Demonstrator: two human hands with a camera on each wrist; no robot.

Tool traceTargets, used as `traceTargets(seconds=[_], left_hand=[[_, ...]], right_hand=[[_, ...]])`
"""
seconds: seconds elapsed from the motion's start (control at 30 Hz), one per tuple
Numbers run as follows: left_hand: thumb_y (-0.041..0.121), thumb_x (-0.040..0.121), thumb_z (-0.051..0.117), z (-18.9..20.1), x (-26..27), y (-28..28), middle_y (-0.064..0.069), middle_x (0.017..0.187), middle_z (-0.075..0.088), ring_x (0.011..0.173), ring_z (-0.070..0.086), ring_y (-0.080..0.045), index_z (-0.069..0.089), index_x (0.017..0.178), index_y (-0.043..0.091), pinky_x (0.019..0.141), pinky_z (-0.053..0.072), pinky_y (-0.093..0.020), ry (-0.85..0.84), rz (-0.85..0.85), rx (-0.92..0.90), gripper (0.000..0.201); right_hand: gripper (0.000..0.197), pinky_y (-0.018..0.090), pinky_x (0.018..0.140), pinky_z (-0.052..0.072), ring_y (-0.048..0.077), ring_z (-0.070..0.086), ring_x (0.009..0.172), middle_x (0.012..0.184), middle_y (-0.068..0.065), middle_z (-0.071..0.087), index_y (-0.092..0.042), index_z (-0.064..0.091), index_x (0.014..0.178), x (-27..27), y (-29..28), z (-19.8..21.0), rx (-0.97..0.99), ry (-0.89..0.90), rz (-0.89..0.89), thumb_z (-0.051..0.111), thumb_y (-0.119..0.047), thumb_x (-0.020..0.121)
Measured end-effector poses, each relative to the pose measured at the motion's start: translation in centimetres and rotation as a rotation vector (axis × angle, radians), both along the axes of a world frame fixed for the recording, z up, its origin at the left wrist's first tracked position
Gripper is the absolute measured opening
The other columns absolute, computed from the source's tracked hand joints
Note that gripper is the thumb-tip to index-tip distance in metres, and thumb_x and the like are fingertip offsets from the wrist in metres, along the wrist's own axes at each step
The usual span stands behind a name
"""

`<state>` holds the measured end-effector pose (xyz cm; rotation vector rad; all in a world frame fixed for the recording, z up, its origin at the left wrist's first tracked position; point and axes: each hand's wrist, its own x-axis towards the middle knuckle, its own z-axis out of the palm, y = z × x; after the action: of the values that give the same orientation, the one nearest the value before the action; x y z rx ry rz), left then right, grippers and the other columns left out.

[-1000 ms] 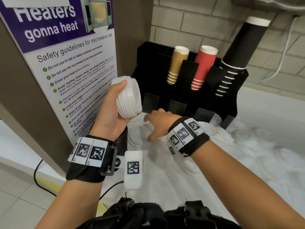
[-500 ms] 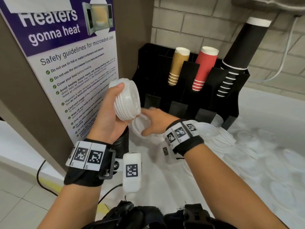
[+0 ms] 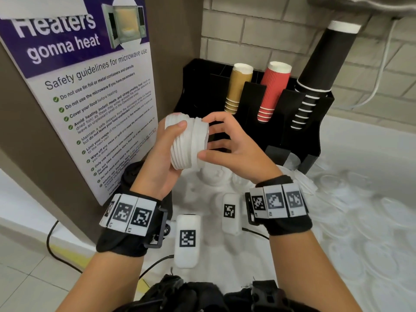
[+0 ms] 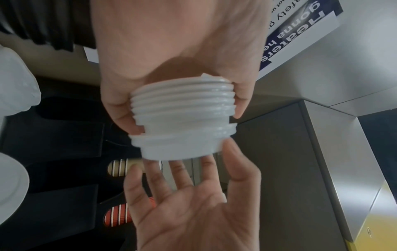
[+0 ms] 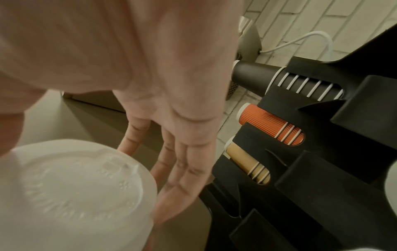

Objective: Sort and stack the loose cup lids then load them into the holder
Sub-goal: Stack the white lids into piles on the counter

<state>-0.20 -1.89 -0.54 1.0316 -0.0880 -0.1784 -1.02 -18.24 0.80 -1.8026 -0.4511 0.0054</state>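
My left hand grips a stack of white cup lids on its side, thumb across the ribbed rims. In the left wrist view the stack has one lid sitting slightly askew at its outer end. My right hand faces that end with fingers spread and straight, its fingertips touching the end lid's rim. The end lid's embossed top fills the lower left of the right wrist view. Behind stands the black holder. Loose lids lie on the white counter at the right.
The holder carries tan cups, red cups and a tall black cup stack. A panel with a microwave safety poster rises close on the left. A small pile of lids sits under my hands. A white cable hangs on the brick wall.
My right hand rose from the counter with a lid and brought it onto the end of the stack. My left hand tilted the stack toward the right hand.
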Motion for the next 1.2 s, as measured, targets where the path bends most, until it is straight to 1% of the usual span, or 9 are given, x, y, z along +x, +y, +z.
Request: traceTargets(seconds=[0.17,0.37,0.57,0.63,0.73,0.83,0.9,0.97,1.2], left_hand=[[0.037,0.079,0.055,-0.1,-0.1,-0.1,-0.008,0.122,0.06,0.107,0.059,-0.024,0.044,0.139,0.02,0.075,0.049,-0.036,-0.011,-0.033,0.029,0.063],[0.04,0.079,0.056,-0.1,-0.2,-0.3,-0.013,0.125,0.057,0.112,0.057,-0.028,0.043,0.14,0.017,0.074,0.049,-0.036,0.003,-0.032,0.029,0.066],[0.043,0.076,0.061,-0.2,0.0,-0.2,-0.012,0.127,0.057,0.11,0.057,-0.027,0.045,0.138,0.023,0.075,0.048,-0.039,-0.007,-0.035,0.071,0.067],[0.041,0.076,0.06,-0.3,0.2,0.0,-0.015,0.128,0.058,0.11,0.058,-0.028,0.045,0.138,0.023,0.077,0.049,-0.041,-0.01,-0.023,0.078,0.066],[0.04,0.073,0.06,0.0,0.6,0.7,-0.009,0.115,0.06,0.102,0.06,-0.021,0.043,0.141,0.018,0.073,0.05,-0.037,0.028,0.062,0.009,0.073],[0.041,0.071,0.062,0.2,1.1,1.7,0.003,0.097,0.066,0.084,0.066,-0.011,0.05,0.13,0.02,0.066,0.054,-0.031,0.033,0.121,-0.053,0.064],[0.04,0.071,0.061,0.4,1.3,2.0,0.005,0.089,0.067,0.077,0.067,-0.009,0.052,0.123,0.022,0.063,0.055,-0.03,0.023,0.123,-0.078,0.056],[0.04,0.07,0.061,0.6,1.4,2.1,0.004,0.089,0.066,0.078,0.066,-0.011,0.053,0.121,0.022,0.064,0.055,-0.031,0.024,0.12,-0.076,0.055],[0.038,0.072,0.061,0.7,1.8,1.9,0.002,0.093,0.067,0.079,0.067,-0.013,0.052,0.125,0.021,0.07,0.051,-0.034,0.014,0.15,-0.08,0.057]], right_hand=[[0.055,0.029,0.083,0.056,0.013,0.062,0.101,0.116,-0.008,0.054,-0.03,0.048,0.127,-0.1,-0.1,0.2,-0.012,-0.028,0.011,0.071,-0.008,0.081],[0.057,0.023,0.079,0.054,0.008,0.06,0.104,0.115,-0.014,0.053,-0.029,0.048,0.125,-0.1,0.4,0.2,-0.001,-0.049,0.024,0.073,-0.006,0.079],[0.058,0.025,0.077,0.056,0.011,0.06,0.105,0.118,-0.009,0.053,-0.028,0.047,0.125,0.0,0.6,0.4,-0.006,-0.053,0.031,0.074,-0.007,0.079],[0.061,0.026,0.081,0.056,0.01,0.06,0.106,0.119,-0.008,0.053,-0.032,0.046,0.128,0.3,0.3,0.6,-0.022,-0.035,0.057,0.076,-0.013,0.078],[0.058,0.026,0.089,0.053,0.008,0.061,0.107,0.125,-0.005,0.053,-0.04,0.044,0.131,2.1,-0.3,1.0,-0.074,0.034,-0.001,0.073,-0.029,0.082],[0.042,0.02,0.083,0.046,0.008,0.059,0.099,0.125,0.001,0.057,-0.024,0.051,0.13,5.3,0.0,0.2,-0.311,0.054,-0.164,0.064,-0.029,0.09],[0.046,0.024,0.093,0.044,0.014,0.055,0.11,0.13,0.005,0.055,-0.015,0.051,0.134,7.5,1.3,-0.8,-0.663,0.086,-0.068,0.062,-0.029,0.091],[0.055,0.031,0.102,0.042,0.02,0.051,0.121,0.136,0.005,0.051,-0.014,0.046,0.139,9.0,3.0,-2.2,-0.925,0.125,0.064,0.063,-0.033,0.09],[0.081,0.041,0.107,0.038,0.033,0.041,0.13,0.147,0.012,0.036,-0.022,0.026,0.15,11.9,7.7,-6.3,-1.365,0.066,0.186,0.07,-0.039,0.084]])
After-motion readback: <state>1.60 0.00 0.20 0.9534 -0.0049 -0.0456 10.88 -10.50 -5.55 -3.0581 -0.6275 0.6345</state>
